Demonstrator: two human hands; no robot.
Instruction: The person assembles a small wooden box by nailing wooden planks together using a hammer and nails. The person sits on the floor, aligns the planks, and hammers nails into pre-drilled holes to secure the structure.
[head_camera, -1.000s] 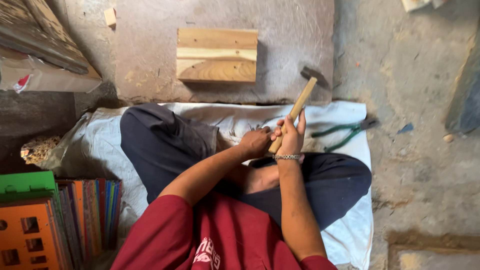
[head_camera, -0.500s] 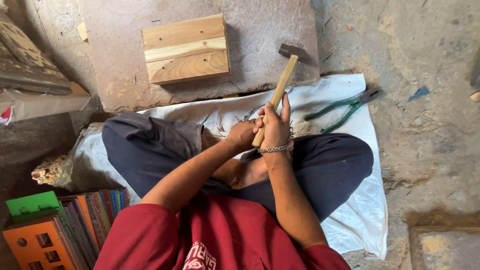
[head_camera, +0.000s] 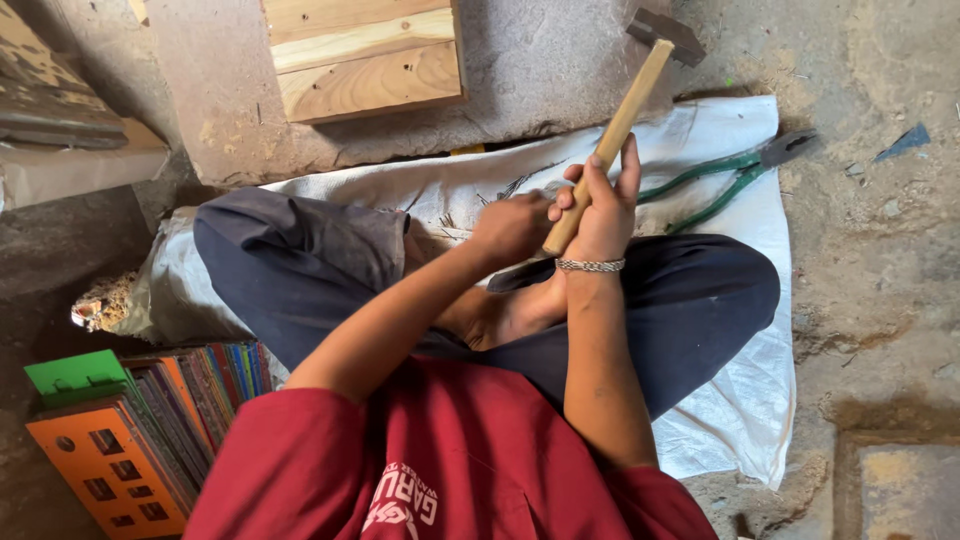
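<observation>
I see the hammer (head_camera: 612, 140) tilted up over the lap, head above the concrete slab (head_camera: 560, 70). Right hand (head_camera: 597, 205) is wrapped closed round its wooden handle. Left hand (head_camera: 512, 228) touches it, curled; can't tell what it holds. Green pliers (head_camera: 735, 175) lie beside on the white sack (head_camera: 740, 400); wood block (head_camera: 365, 55) sits further out.

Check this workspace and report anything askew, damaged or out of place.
Nothing is plainly damaged or spilled. The right hand grips the hammer low on its wooden handle, the left hand beside it. The green-handled pliers lie half off the white sheet, jaws on the dirt.
</observation>
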